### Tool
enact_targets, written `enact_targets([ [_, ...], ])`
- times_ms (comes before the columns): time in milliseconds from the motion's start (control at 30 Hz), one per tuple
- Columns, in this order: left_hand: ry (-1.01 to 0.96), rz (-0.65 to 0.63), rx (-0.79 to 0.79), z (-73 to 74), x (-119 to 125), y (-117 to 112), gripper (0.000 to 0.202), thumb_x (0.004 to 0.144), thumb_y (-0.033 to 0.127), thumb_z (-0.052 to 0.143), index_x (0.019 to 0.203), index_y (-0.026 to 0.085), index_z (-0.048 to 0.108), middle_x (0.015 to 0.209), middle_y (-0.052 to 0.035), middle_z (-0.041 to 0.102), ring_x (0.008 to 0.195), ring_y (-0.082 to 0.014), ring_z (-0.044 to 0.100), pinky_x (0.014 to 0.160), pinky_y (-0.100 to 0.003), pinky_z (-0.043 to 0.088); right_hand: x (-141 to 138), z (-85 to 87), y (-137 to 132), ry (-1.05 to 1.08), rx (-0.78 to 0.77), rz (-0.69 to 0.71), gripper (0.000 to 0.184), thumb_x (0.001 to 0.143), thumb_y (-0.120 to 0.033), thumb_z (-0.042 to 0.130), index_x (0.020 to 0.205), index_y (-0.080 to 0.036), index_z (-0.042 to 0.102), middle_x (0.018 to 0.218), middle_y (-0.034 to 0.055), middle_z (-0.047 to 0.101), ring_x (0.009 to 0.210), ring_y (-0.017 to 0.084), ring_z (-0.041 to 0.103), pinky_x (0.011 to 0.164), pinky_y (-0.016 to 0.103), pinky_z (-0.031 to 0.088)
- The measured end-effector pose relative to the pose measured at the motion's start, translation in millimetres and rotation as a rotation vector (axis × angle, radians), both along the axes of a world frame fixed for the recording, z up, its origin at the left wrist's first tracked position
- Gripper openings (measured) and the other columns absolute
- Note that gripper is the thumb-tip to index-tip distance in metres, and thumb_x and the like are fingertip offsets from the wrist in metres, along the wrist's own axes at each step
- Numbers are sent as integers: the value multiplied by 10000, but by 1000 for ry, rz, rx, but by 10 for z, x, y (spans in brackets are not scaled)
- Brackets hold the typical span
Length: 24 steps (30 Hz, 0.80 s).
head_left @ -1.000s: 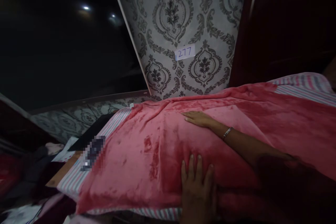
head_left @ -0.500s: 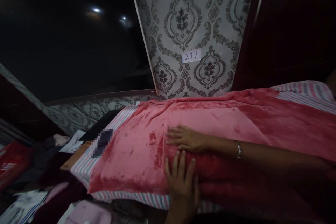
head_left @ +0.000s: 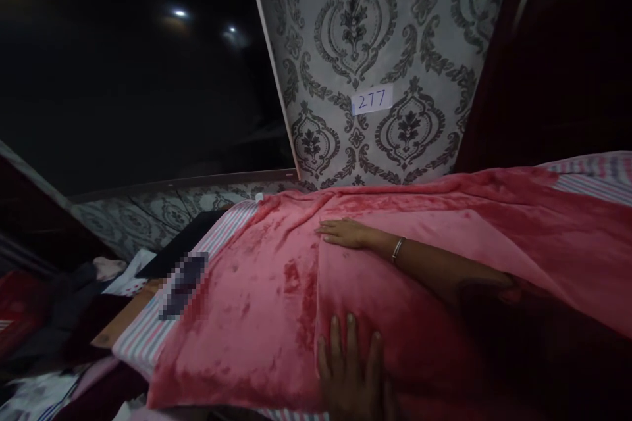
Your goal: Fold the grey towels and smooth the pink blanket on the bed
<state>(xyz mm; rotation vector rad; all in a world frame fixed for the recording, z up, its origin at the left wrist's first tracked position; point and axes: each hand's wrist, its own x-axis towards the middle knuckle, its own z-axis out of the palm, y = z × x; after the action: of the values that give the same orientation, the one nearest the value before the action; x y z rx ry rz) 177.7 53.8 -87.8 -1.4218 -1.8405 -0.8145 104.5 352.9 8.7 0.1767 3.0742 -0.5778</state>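
A pink plush blanket (head_left: pixel 257 289) lies spread over a striped sheet (head_left: pixel 143 335), with a folded upper layer whose edge runs down near the middle. My right hand (head_left: pixel 345 233), with a thin bangle on its wrist, lies flat with fingers stretched out on the far part of that folded layer. My left hand (head_left: pixel 348 371) rests flat at the near edge of the same layer, fingers apart and pointing away from me. Neither hand holds anything.
Grey damask wallpaper (head_left: pixel 375 46) with a paper label reading 277 (head_left: pixel 371 100) rises behind the bed. A dark blurred-out object (head_left: pixel 182 284) lies at the blanket's left edge. Clothes and papers (head_left: pixel 59 335) are piled at the lower left. Dark wood stands at right.
My right hand slid away from me up the folded layer, and my left hand drew back toward the near edge, so the hands are now further apart. The view shifted slightly.
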Motion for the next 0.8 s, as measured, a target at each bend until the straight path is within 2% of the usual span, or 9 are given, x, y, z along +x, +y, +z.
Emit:
enact_targets([
  [133, 15, 28, -41, -91, -30, 13, 554, 803, 431, 715, 1342, 329, 632, 1471, -64, 583, 1477, -333, 379, 1199, -576, 263, -104, -69, 76, 19, -65, -62, 609, 1019, -604, 283, 1535, -327, 453, 1607, 60, 378, 1502, 281, 288, 1219, 574, 191],
  [300, -2, 26, -29, -132, -62, 30, 571, 797, 410, 715, 1354, 324, 626, 1494, -73, 559, 1490, -344, 351, 1193, -594, 267, -83, -71, 55, 51, -64, -81, 600, 1022, -588, 292, 1542, -328, 439, 1620, 50, 355, 1508, 276, 277, 1223, 570, 197],
  [433, 10, -1, 14, -82, -78, 59, 518, 825, 362, 670, 1339, 296, 641, 1530, -82, 519, 1487, -356, 352, 1192, -610, 262, -43, 59, -27, 58, -48, -96, 595, 1032, -564, 300, 1566, -321, 396, 1627, 57, 338, 1512, 277, 271, 1237, 553, 167],
  [567, 48, -20, 41, 3, -62, 75, 469, 859, 273, 613, 1326, 258, 653, 1566, -86, 474, 1495, -366, 329, 1202, -616, 243, 62, 289, -153, 103, 27, -174, 614, 1029, -557, 357, 1600, -336, 308, 1678, 61, 184, 1541, 334, 152, 1228, 622, 57],
  [667, 35, -19, 7, 71, -65, 39, 486, 865, 191, 577, 1342, 251, 643, 1568, -82, 471, 1515, -360, 287, 1211, -621, 229, 371, 425, -262, 192, 30, -140, 635, 1033, -561, 354, 1615, -326, 262, 1687, 61, 142, 1549, 316, 114, 1239, 594, 59],
  [800, 38, -12, -39, 206, -32, -18, 520, 885, 124, 534, 1387, 241, 600, 1578, -96, 451, 1528, -340, 257, 1223, -620, 209, 1175, 432, -409, 202, 8, 35, 626, 1030, -594, 346, 1591, -317, 339, 1684, 67, 163, 1548, 296, 128, 1244, 570, 76],
])
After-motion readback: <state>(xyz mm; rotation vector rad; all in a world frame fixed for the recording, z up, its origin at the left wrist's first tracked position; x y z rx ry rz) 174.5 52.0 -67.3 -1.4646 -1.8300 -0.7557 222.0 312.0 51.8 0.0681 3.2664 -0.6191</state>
